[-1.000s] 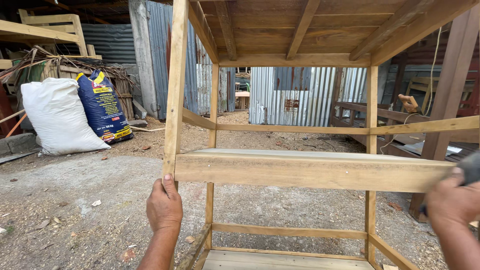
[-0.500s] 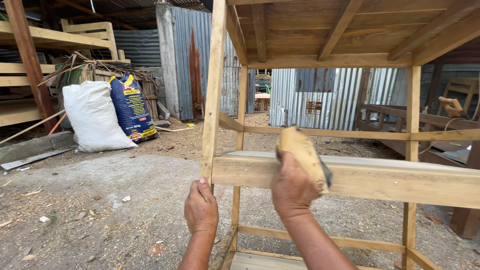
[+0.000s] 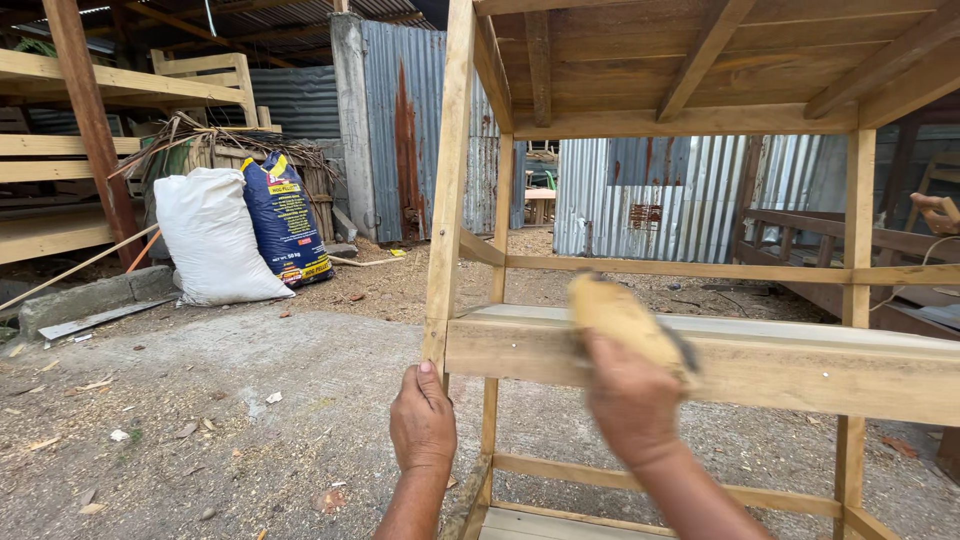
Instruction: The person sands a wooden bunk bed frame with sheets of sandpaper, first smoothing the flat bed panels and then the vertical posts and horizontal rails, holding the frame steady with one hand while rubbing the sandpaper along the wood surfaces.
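Observation:
A bare wooden shelf frame (image 3: 447,180) stands in front of me on a dirt and concrete floor. My left hand (image 3: 422,420) grips its front left post just below the middle shelf. My right hand (image 3: 632,400) holds a tan sanding pad (image 3: 622,318), blurred by motion. The pad is pressed to the front rail (image 3: 800,365) of the middle shelf, left of its middle.
A white sack (image 3: 212,238) and a blue printed sack (image 3: 283,218) lean against a crate at the back left. Timber racks (image 3: 90,90) stand at far left and corrugated metal sheeting (image 3: 640,200) behind. A low concrete block (image 3: 90,298) lies near the sacks.
My right hand has swept the pad from the rail's right end to its left part. The left hand has stayed on the post. The view has turned left.

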